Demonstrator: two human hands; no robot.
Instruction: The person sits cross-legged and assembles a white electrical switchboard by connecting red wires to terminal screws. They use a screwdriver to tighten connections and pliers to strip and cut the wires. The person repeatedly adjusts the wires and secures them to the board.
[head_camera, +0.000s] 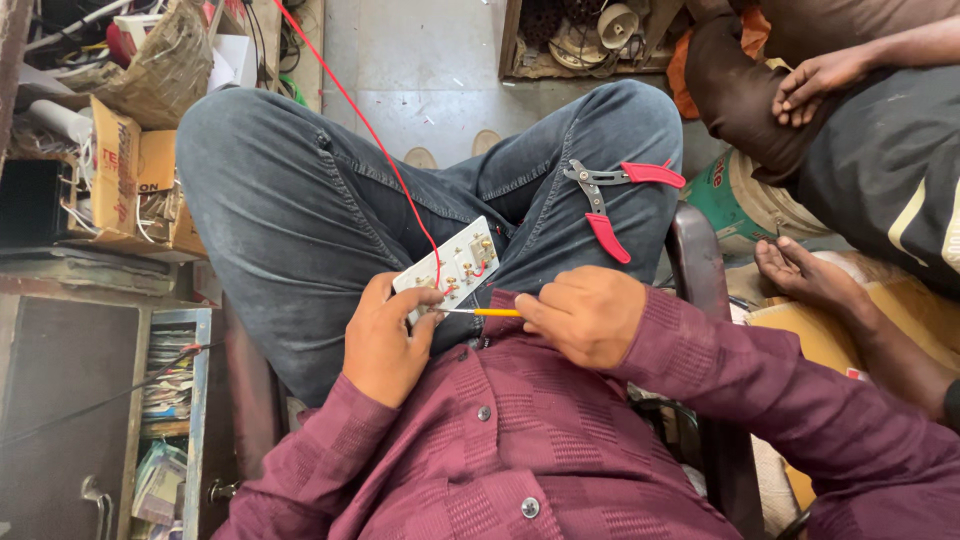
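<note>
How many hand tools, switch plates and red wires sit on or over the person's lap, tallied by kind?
Screwdrivers: 1, yellow-handled, in the right hand
Pliers: 1, red-handled, on the thigh
Switch plates: 1, white, held by the left hand
Red wires: 1
Total: 4

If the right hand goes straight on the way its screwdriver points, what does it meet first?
The right hand aims the yellow screwdriver leftward; its tip would probably first meet the white switch plate held by the left hand.

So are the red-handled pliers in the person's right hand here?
No, the red-handled pliers lie on the person's thigh, while the right hand holds a yellow-handled screwdriver against the white switch plate.
</note>
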